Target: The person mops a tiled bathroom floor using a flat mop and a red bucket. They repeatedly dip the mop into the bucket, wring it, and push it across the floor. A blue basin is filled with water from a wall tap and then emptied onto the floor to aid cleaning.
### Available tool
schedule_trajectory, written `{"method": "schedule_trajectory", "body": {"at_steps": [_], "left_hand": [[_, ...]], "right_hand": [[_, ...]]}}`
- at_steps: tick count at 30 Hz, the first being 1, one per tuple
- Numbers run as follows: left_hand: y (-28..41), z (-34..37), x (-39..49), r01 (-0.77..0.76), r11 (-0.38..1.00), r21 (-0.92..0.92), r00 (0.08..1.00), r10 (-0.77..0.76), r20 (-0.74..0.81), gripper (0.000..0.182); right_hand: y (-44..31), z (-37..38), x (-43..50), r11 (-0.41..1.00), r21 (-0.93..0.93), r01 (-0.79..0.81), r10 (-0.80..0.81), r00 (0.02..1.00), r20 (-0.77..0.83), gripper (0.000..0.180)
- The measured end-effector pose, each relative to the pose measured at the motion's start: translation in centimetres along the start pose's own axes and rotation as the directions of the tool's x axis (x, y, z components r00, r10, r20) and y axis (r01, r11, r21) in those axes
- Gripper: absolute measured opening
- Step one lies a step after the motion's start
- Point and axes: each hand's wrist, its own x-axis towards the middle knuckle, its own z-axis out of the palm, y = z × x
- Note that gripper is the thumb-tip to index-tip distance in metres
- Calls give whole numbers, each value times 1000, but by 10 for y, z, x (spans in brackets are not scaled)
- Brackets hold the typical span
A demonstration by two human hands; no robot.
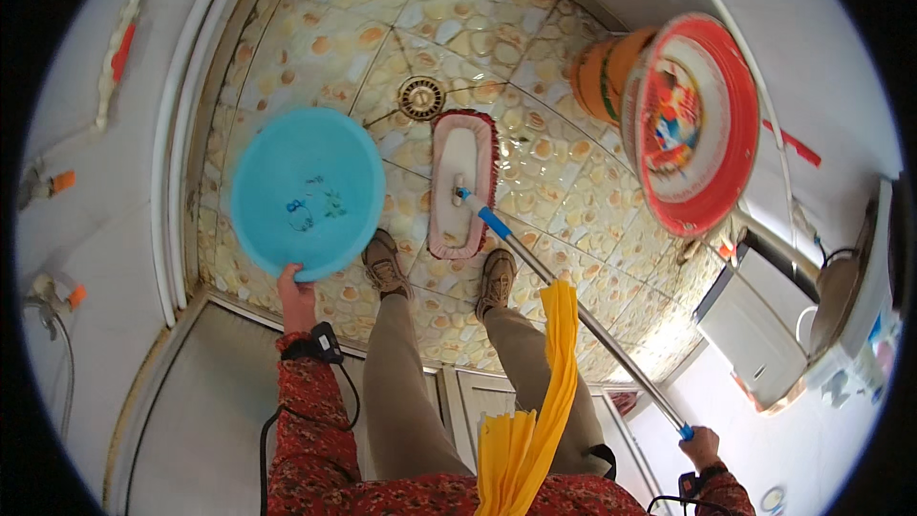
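My left hand (295,295) grips the near rim of a light blue plastic basin (308,150). The basin's base bears small dark blue and green marks, perhaps a printed pattern. On the right, my right hand (701,446) is closed around the upper end of a metal mop pole (609,344) with blue fittings. The pole slants down to a flat mop head (455,150) with a pinkish-red fringed edge, which lies on the tiled floor between the basin and my right foot. Yellow pleated cloth (562,358) hangs from my front and crosses before the pole.
A round floor drain (421,98) lies beyond the mop head. A red-rimmed basin (738,122) leans tilted against an orange bucket (593,75) at right. White pipes (179,122) run along the left wall. A grey-white bin (752,333) stands at right. The floor tiles (537,150) look wet.
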Motion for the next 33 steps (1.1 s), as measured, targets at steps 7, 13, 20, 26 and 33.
{"method": "schedule_trajectory", "body": {"at_steps": [7, 13, 20, 26, 33], "left_hand": [[0, 59, -73, 50, 972, 228, 977, -96, 192, 23], [30, 123, -129, 56, 896, 441, 916, -222, 334, 34], [34, 186, -177, 37, 797, 602, 856, -337, 393, 31], [23, 185, -201, -13, 733, 680, 843, -358, 401, 33], [16, 191, -251, -104, 588, 802, 721, -511, 468, 46]], "right_hand": [[-26, 29, -22, 997, 39, 60, -58, 998, -35, 15], [-46, 73, -56, 987, 153, 44, -39, 999, -34, 13], [-83, 109, -99, 953, 298, 61, -87, 993, 78, 14], [-95, 116, -120, 887, 439, 146, -233, 961, 150, 22], [-94, 144, -115, 744, 629, 227, -406, 901, 154, 36]]}}
